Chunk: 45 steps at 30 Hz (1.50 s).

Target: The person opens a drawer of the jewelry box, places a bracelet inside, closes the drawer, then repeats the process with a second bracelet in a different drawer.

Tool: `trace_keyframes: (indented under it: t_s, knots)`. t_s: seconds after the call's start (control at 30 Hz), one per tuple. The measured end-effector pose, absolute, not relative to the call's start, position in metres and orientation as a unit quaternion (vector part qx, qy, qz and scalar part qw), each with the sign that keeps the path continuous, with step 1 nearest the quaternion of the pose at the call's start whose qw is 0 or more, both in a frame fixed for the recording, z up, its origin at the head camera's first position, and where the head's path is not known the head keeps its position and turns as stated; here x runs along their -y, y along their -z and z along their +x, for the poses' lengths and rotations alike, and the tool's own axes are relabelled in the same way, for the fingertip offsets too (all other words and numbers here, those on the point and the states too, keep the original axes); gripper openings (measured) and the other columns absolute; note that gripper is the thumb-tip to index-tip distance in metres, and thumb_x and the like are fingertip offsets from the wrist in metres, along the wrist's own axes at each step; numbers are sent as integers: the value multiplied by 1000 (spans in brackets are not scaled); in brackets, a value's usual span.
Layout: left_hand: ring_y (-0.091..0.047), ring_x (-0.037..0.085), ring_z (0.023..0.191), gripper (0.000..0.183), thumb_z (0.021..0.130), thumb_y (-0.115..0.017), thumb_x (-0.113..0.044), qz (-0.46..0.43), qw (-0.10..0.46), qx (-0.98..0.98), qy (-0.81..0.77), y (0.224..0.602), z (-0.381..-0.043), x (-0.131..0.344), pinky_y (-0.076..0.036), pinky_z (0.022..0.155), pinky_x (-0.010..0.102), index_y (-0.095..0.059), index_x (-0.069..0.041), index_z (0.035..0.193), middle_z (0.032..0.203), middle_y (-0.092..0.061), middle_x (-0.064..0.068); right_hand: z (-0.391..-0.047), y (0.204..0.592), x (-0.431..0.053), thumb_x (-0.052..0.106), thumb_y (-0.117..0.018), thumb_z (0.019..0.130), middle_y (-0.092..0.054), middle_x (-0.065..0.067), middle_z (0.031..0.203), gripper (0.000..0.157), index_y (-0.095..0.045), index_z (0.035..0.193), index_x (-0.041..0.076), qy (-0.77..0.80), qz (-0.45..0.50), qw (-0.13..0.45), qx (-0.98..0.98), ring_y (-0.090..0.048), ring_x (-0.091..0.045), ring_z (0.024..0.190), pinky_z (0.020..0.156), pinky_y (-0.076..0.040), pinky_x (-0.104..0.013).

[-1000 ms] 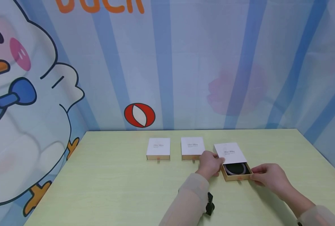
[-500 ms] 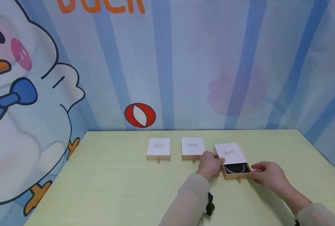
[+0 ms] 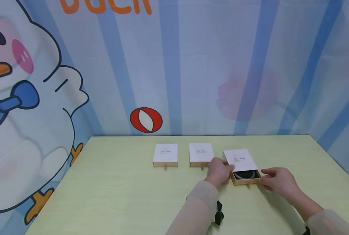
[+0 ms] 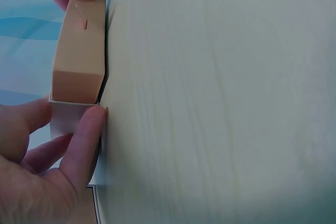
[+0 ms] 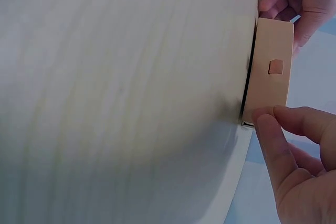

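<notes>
On the right side of the table, a white sliding gift box (image 3: 240, 159) has its gold drawer (image 3: 246, 182) partly out. A pale ring-shaped band, like a bangle (image 3: 245, 178), lies on a black insert inside, its back part hidden under the sleeve. My left hand (image 3: 219, 171) holds the white sleeve at its left side, thumb and fingers on opposite faces in the left wrist view. At the drawer's front right corner, my right hand (image 3: 280, 182) pinches with thumb and finger; the right wrist view shows their tips (image 5: 265, 119) there. A small orange ribbon tab (image 5: 275, 67) marks the drawer front.
Two more white gift boxes, one in the middle (image 3: 201, 153) and one further left (image 3: 165, 153), stand closed in a row along the back of the pale yellow table (image 3: 118, 189). Behind the table hangs a blue striped cartoon backdrop (image 3: 198, 65).
The drawer has slid a little further into its white sleeve, with my right hand moving slightly back along with it. My left hand has stayed on the sleeve.
</notes>
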<state>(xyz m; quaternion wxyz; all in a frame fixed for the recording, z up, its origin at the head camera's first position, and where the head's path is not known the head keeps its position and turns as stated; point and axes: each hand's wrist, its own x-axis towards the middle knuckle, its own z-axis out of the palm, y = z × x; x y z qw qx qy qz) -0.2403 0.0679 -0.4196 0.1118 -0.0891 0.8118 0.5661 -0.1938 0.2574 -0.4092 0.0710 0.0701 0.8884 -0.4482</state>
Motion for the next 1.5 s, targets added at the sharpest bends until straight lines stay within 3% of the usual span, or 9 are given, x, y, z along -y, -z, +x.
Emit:
trace_keyframes:
  t_s: [0.47, 1.33, 1.5]
  knots:
    - [-51, 15, 51, 23, 84, -71, -20, -83, 111, -812, -567, 419, -240, -67, -51, 50, 34, -68, -4, 100, 73, -55, 4, -200, 411, -258, 0, -64, 84, -66, -28, 100, 49, -47, 124, -21, 457, 59, 71, -885, -68, -14, 75, 66, -56, -29]
    - [-53, 15, 51, 25, 85, -71, -22, -75, 109, -819, -558, 419, -240, -67, -51, 51, 33, -69, -4, 103, 77, -59, 3, -204, 413, -256, 2, -65, 84, -65, -28, 101, 46, -50, 122, -20, 450, 59, 55, -890, -67, -12, 73, 65, -56, -28]
    - [-50, 14, 48, 21, 85, -70, -21, -68, 111, -824, -552, 416, -237, -66, -51, 51, 33, -70, -4, 98, 71, -57, 3, -205, 414, -256, 2, -64, 85, -63, -31, 105, 46, -50, 122, -20, 459, 63, 60, -884, -67, -13, 74, 66, -57, -29]
